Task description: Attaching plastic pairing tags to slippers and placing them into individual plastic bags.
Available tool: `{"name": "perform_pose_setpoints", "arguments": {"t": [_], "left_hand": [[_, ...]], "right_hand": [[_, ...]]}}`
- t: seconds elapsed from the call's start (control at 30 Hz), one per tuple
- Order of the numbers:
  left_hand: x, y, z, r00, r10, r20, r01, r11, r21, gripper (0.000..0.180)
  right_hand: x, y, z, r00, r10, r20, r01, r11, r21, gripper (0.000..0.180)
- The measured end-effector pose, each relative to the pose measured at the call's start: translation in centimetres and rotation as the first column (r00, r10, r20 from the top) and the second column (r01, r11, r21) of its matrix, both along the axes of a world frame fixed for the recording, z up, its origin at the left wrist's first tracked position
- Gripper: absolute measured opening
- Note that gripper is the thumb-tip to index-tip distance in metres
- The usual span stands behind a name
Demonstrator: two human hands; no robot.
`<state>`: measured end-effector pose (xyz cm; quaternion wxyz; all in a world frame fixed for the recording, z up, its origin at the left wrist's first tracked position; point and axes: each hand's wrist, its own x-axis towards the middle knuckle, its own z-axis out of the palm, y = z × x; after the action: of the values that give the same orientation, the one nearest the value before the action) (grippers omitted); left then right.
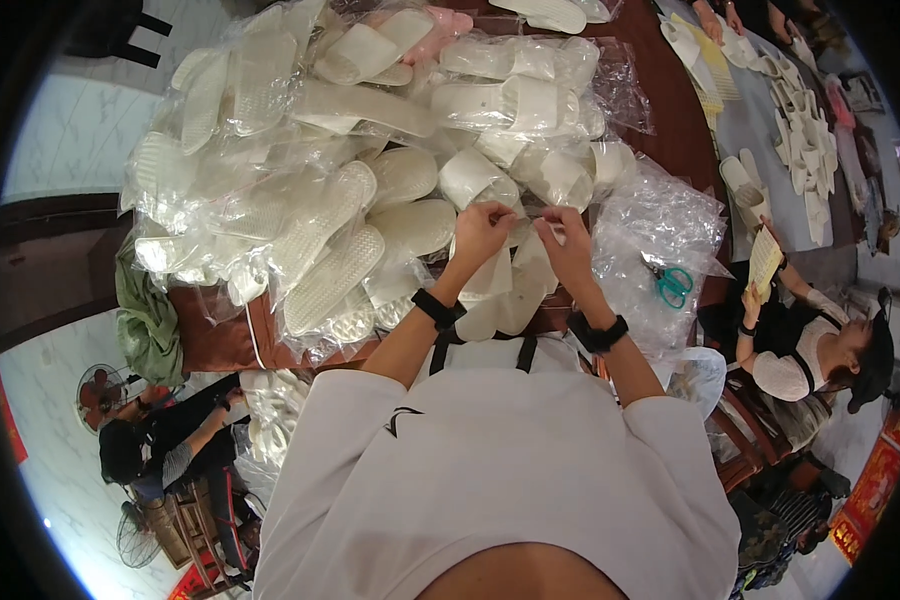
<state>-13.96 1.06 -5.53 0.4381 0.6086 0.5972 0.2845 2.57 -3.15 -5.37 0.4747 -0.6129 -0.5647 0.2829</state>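
Note:
Above a pair of off-white slippers (515, 300) near the table's front edge, my left hand (482, 235) and my right hand (567, 248) are held close together. The fingertips of each are pinched. Whatever is between them is too thin or small to make out, perhaps clear plastic. Just beyond the hands lies a bagged slipper (475, 180) with a broad strap. To the left and far side spreads a large heap of slippers in clear plastic bags (270, 200). Black bands circle both of my wrists.
Right of my hands, teal-handled scissors (674, 287) rest on a pile of clear plastic bags (660, 215). A co-worker at right holds a yellow sheet (765, 262). Another person sits at left by more slippers (275, 410). A grey table (770, 110) holds further slippers.

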Motion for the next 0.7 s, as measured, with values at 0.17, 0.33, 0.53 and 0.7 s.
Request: {"name": "perform_pose_setpoints", "arguments": {"t": [0.17, 0.33, 0.53, 0.7], "left_hand": [[-0.4, 0.0, -0.6, 0.998, -0.053, -0.019, 0.055, 0.996, 0.073, 0.019], [0.1, -0.3, -0.7, 0.995, -0.064, -0.073, 0.063, 0.998, -0.005, 0.022], [-0.5, -0.2, -0.7, 0.993, -0.092, -0.074, 0.093, 0.996, 0.007, 0.024], [-0.2, -2.4, 1.2, 0.977, -0.106, -0.183, 0.155, 0.948, 0.277, 0.031]], "right_hand": [[2.0, -6.9, -0.1, 0.935, 0.347, 0.079, -0.260, 0.817, -0.514, 0.020], [-0.5, -10.3, -4.6, 0.856, 0.116, -0.504, -0.482, 0.531, -0.697, 0.029], [-2.5, -9.7, -5.2, 0.895, 0.071, -0.440, -0.382, 0.628, -0.678, 0.026], [-0.5, -10.3, -2.1, 0.956, 0.293, -0.005, -0.252, 0.812, -0.527, 0.020]]}}
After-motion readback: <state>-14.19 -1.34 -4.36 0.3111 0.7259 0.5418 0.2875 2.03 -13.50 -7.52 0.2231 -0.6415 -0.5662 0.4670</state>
